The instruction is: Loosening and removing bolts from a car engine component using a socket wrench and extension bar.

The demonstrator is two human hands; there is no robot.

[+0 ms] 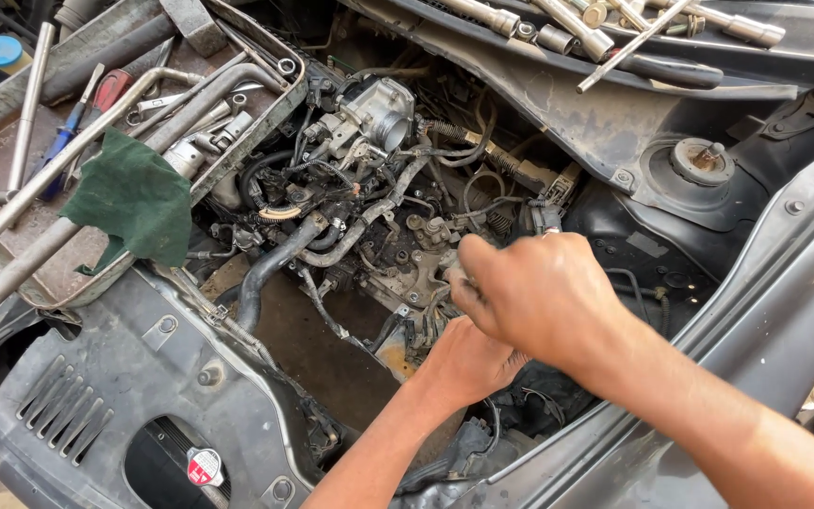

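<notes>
Cramped engine bay (369, 236), hoses and wiring crowding all sides. Right hand (534, 297) curled closed over a grimy engine fitting (426, 273) at centre; left hand (468, 363) beneath, fingers hidden, grip unclear.

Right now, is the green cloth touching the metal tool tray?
Touching. The head view shows the green cloth draped over the rim of the metal tool tray, lying on the rods inside.

A round red-and-white label (204, 466) sits on the radiator cap at the lower left.
</notes>
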